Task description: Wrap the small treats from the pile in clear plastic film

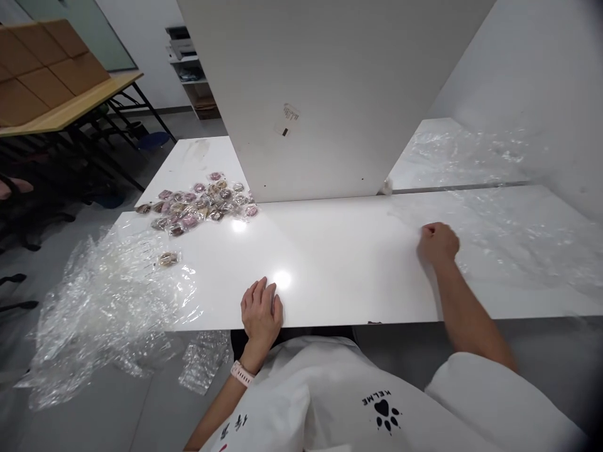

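My left hand (261, 312) lies palm down on the near edge of the white table (330, 263), fingers stretched and slightly apart, holding nothing. Farther right, my right hand (440, 243) is closed in a fist on the tabletop, beside a spread of thin clear plastic film (522, 238). Whatever the fist may hold is hidden. Small clear-wrapped pieces (202, 204), pink, brown and greenish, lie heaped at the far left. One brownish wrapped piece (168, 258) sits apart from them, next to a pile of crinkled clear plastic bags (117, 295).
A tall white panel (330, 100) stands along the table's back edge. The plastic bags hang over the left edge, and a crumpled clear piece (205, 361) is below. Cardboard boxes (47, 69) rest on a wooden table (70, 113) at upper left, near a blue stool (153, 140).
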Available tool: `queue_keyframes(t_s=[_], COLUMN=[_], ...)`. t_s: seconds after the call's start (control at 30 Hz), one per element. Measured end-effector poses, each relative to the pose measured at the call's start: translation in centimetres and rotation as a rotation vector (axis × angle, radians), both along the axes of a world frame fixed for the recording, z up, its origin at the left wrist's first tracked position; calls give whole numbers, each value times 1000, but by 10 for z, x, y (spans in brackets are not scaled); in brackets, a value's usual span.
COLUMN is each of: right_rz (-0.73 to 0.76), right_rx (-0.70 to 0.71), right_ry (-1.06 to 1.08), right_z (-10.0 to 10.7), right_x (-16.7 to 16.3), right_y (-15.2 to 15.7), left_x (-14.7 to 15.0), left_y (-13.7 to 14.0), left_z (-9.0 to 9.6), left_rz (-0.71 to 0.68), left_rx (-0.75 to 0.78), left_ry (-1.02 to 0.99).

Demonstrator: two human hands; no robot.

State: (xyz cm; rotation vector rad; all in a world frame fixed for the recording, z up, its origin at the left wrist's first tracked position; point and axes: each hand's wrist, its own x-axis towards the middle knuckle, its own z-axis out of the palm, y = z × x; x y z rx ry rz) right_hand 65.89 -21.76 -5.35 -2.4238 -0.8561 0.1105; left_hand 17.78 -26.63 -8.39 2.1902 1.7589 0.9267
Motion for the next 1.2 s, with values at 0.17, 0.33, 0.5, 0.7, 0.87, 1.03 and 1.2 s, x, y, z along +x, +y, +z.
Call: queue_keyframes(t_s=[0.17,0.33,0.5,0.7,0.87,1.03,1.2], right_rz=[548,1311,725,875,686,685,1056], right_rx=[235,305,463,51,-91,234,112], right_ry=[172,454,154,-202,-385,-487,-375], right_z=[9,50,36,-26,-24,-3,-22], right_x=[-173,-293,-249,-200,-173,-203,-265], right_y=[-51,-95,-83,-51,-45,-47,-47], left_x=[12,28,-4,-15,-1,-25,-48], left_y=[6,24,33,16,18,97,232], left_z=[38,56,50,58,61,84,93], left_rz=[-61,-90,209,46,-286,47,92], left_rx=[-412,-854,-582,267,-183,-110,-131], left_ry=[-608,-1226,-1174,-315,141,90,353])
